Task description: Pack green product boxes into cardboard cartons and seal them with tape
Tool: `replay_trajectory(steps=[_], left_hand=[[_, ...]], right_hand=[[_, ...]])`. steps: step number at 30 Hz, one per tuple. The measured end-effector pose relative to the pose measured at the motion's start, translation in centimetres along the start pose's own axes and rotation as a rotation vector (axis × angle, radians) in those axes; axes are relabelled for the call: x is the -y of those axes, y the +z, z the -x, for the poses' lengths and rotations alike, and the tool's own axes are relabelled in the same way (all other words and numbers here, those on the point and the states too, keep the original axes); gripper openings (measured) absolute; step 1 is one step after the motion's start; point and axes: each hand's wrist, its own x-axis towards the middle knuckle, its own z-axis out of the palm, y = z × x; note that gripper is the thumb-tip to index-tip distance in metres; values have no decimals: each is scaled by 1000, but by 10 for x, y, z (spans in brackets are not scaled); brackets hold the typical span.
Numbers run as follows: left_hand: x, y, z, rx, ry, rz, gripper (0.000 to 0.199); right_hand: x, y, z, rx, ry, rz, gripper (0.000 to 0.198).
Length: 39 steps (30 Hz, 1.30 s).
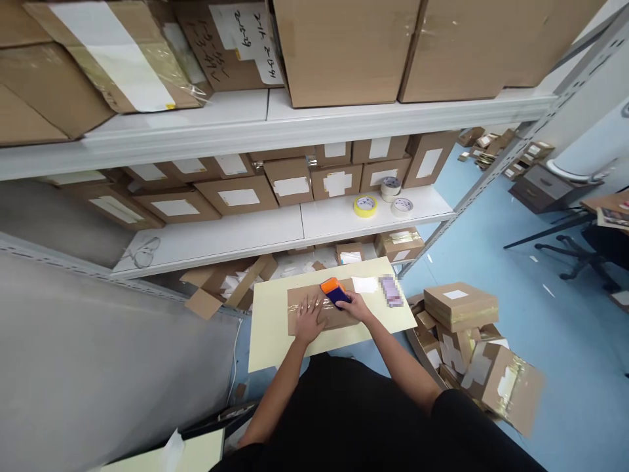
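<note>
Mid-frame, the spread left hand (308, 321) covers part of a flat brown cardboard box (336, 320); the right hand (356, 306) grips an orange-and-navy block (334, 291), underside hidden.

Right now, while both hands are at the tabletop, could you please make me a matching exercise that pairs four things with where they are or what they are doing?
Column one:
1. Left hand
2. Right hand
3. Yellow tape roll
4. White paper

Column two:
A. On the shelf, near white rolls
B. Spread on the brown cardboard
C. Lying on the pale yellow tabletop
D. Gripping the orange-and-blue tool

Right pairs: 1-B, 2-D, 3-A, 4-C.
</note>
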Motion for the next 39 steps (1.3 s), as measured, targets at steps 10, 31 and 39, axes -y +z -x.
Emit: replay_trajectory(steps=[10, 31, 39], left_hand=[[-13, -57, -32, -149, -155, 612, 51], [-61, -117, -67, -25, -58, 834, 28], [-63, -102, -46, -199, -259, 943, 27]], right_hand=[[-22, -27, 19, 108, 73, 8, 50], [-10, -25, 29, 39, -31, 148, 41], [-5, -21, 26, -54, -17, 203, 39]])
